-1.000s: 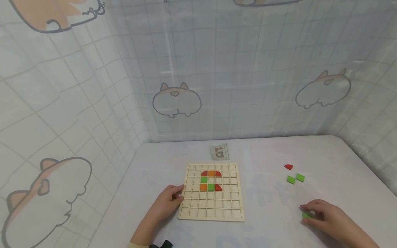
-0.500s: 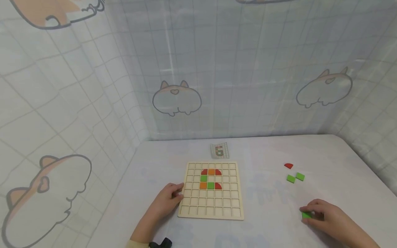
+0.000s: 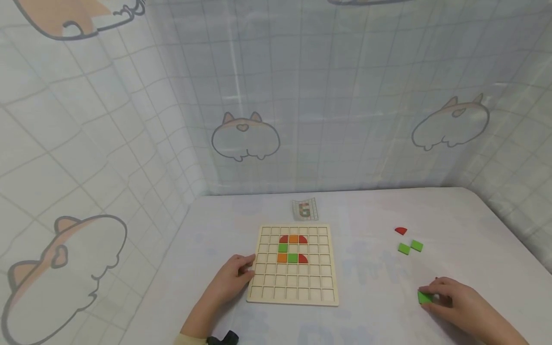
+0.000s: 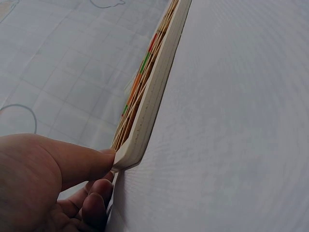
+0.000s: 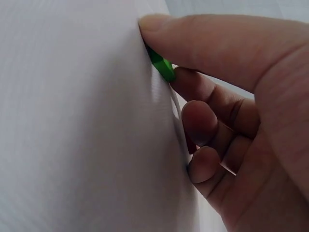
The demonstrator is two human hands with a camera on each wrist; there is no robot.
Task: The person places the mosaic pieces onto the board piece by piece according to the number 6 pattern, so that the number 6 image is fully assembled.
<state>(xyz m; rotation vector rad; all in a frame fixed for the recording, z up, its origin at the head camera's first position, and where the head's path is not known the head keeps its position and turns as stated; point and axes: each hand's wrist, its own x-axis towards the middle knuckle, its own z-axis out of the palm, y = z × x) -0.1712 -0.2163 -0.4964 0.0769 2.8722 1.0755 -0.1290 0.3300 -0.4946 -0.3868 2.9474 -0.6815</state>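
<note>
A wooden grid board (image 3: pixel 293 292) lies on the white table, with red, orange and green tiles (image 3: pixel 293 249) set in its upper rows. My left hand (image 3: pixel 235 275) rests against the board's left edge (image 4: pixel 145 116), thumb (image 4: pixel 79 162) pressing its corner and fingers curled underneath. My right hand (image 3: pixel 448 299) is at the table's right front and pinches a green square tile (image 3: pixel 424 297) between thumb and fingers; the right wrist view shows that green tile (image 5: pixel 161 65) held against the table surface.
A small pattern card (image 3: pixel 305 209) lies behind the board. A red quarter-round tile (image 3: pixel 401 231) and two green square tiles (image 3: pixel 410 247) lie loose on the table to the right. Patterned curtain walls close in the table behind and at both sides.
The green tile has tipped slightly in my right hand's pinch. My left hand stays on the board's edge. The camera view has shifted a little.
</note>
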